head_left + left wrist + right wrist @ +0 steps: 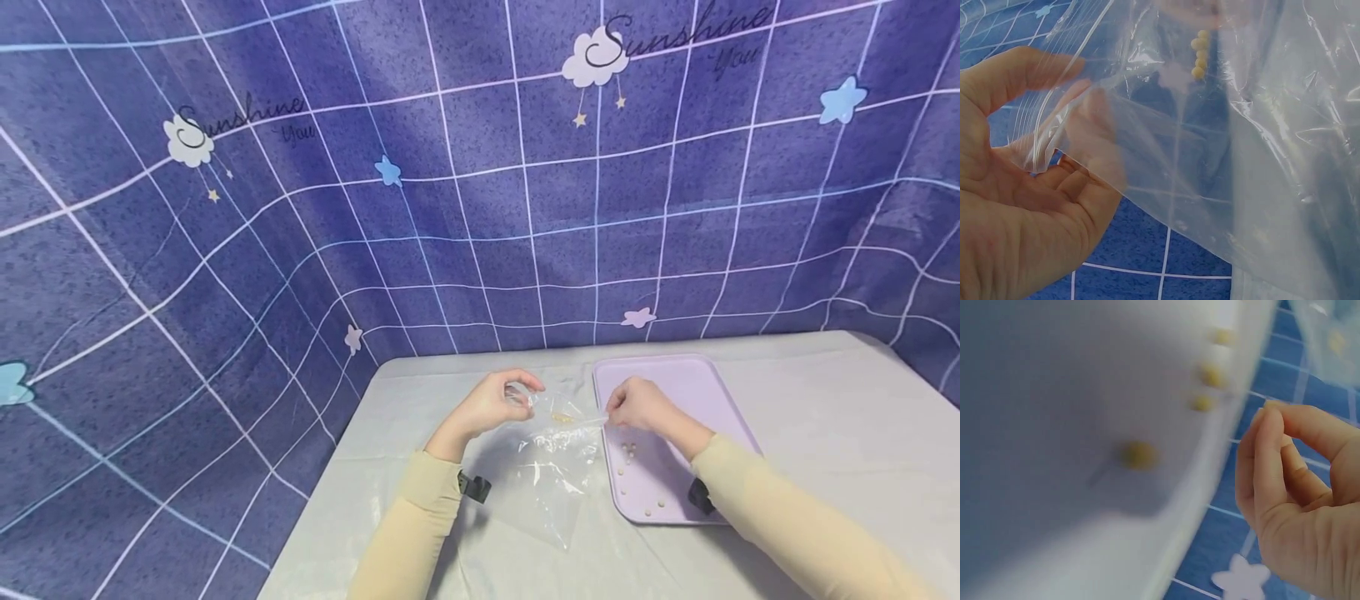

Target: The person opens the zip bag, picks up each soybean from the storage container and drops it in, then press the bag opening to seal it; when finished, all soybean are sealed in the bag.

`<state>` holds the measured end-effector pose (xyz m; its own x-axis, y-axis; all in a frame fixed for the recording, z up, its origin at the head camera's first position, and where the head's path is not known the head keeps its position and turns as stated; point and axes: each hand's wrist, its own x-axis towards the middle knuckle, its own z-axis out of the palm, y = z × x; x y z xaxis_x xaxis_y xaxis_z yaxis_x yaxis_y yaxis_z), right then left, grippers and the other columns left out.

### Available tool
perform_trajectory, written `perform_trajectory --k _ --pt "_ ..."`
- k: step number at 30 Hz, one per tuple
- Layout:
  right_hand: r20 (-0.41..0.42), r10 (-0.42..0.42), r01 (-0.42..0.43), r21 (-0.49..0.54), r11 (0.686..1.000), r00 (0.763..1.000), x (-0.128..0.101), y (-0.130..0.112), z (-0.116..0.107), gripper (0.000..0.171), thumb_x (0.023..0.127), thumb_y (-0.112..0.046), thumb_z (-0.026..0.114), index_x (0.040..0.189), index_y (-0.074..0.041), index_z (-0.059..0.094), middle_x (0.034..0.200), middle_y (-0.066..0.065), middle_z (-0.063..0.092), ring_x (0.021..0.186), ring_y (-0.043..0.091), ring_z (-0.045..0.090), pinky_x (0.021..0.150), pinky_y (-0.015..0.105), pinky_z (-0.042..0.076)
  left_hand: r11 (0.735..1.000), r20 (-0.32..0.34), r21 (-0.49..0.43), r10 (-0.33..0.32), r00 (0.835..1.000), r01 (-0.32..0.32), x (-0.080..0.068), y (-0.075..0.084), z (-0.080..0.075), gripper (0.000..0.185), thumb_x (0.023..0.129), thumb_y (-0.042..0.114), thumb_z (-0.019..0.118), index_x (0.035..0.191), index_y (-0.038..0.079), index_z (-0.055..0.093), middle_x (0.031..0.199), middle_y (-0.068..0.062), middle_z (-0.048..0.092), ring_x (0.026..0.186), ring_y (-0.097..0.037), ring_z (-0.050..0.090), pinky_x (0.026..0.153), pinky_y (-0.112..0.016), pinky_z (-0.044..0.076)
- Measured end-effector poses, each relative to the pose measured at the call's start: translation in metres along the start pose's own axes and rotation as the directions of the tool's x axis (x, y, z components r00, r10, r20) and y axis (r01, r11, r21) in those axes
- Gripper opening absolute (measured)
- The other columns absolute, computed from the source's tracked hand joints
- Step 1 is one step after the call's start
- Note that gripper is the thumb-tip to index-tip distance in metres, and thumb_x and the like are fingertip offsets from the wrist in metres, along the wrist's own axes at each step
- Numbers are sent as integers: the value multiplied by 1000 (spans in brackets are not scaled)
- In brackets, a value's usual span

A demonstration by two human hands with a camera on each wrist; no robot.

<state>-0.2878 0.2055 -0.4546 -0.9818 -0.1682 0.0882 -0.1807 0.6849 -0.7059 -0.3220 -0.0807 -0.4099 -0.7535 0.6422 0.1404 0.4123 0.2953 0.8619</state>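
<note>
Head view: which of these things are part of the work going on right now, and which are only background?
In use:
clear plastic bag
yellow beads inside it
left hand
right hand
lilac tray
loose beads on the tray

Background:
grey tablecloth
blue checked backdrop

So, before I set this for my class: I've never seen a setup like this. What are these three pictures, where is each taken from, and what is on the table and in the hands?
There is no machine here: a person works with two bare hands and wears three cameras. The wide picture comes from a camera on the head, looking down at a grey table. The other two come from cameras on the wrists, each close to its own hand.

The left hand pinches one top edge of a clear plastic bag; the left wrist view shows this close up. The right hand pinches the opposite edge. A few small yellow beads sit inside the bag.

On the table lies a lilac tray with more beads scattered on it. The right wrist view is blurred.
</note>
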Motion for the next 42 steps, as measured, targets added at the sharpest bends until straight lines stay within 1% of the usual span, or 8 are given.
perform_trajectory --k 4,9,14,20,26,31,35,42 --pt "-34 -8 14 183 983 999 2 -21 -19 9 77 0 74 86 1 77 80 5 74 73 15 65 73 32 57 1000 1 3 5 1000 -5 0 0 1 41 77 -7 72 117 2 69 120 -14 67 90 -17 65 79 -33 59" --pt "-11 -140 137 296 945 990 -1 -60 -24 9 81 2 75 90 5 75 83 9 75 73 15 68 71 29 60 1000 5 17 11 1000 -11 -1 -1 1 42 77 -7 72 117 1 69 121 -16 67 89 -17 65 80 -32 58" --pt "68 -217 195 238 951 974 -1 -85 -9 6 81 0 77 87 0 76 79 3 75 71 13 67 69 29 59 1000 13 -6 20 1000 -20 -1 -2 3 43 76 -8 71 118 -2 68 122 -20 66 86 -15 65 75 -30 58" --pt "54 -248 237 154 959 967 0 -92 3 6 80 0 79 85 -1 77 76 1 74 69 10 66 69 29 58 1000 18 -6 11 1000 -11 -1 -1 5 43 76 -8 70 118 -1 68 121 -18 66 86 -15 66 75 -30 59" --pt "8 -231 226 176 958 973 -4 -82 -11 7 80 0 78 87 -1 77 79 3 75 69 13 67 67 30 58 1000 19 4 4 1000 -4 -2 -3 5 42 76 -8 70 118 1 69 118 -17 67 85 -15 65 76 -30 58" --pt "-39 -174 178 139 974 984 -12 -52 -34 7 80 1 76 87 1 75 79 6 74 71 15 65 68 33 57 1000 12 -20 -6 1000 6 -1 -3 2 43 77 -8 70 119 -1 68 111 -8 69 84 -15 65 76 -31 58" --pt "36 -70 67 56 996 997 -19 -20 -38 7 79 3 75 85 0 73 72 2 69 66 13 60 64 31 53 999 6 -53 -10 1000 10 -1 -1 -1 43 76 -11 69 119 -3 67 110 -8 68 82 -16 66 75 -31 59" --pt "173 18 -14 -23 1000 985 -22 11 -19 13 72 8 73 79 -3 73 67 -1 66 56 12 58 55 27 53 999 3 -39 7 1000 -7 -1 0 -3 42 78 -9 70 119 -1 67 111 -10 68 83 -15 65 74 -29 58"
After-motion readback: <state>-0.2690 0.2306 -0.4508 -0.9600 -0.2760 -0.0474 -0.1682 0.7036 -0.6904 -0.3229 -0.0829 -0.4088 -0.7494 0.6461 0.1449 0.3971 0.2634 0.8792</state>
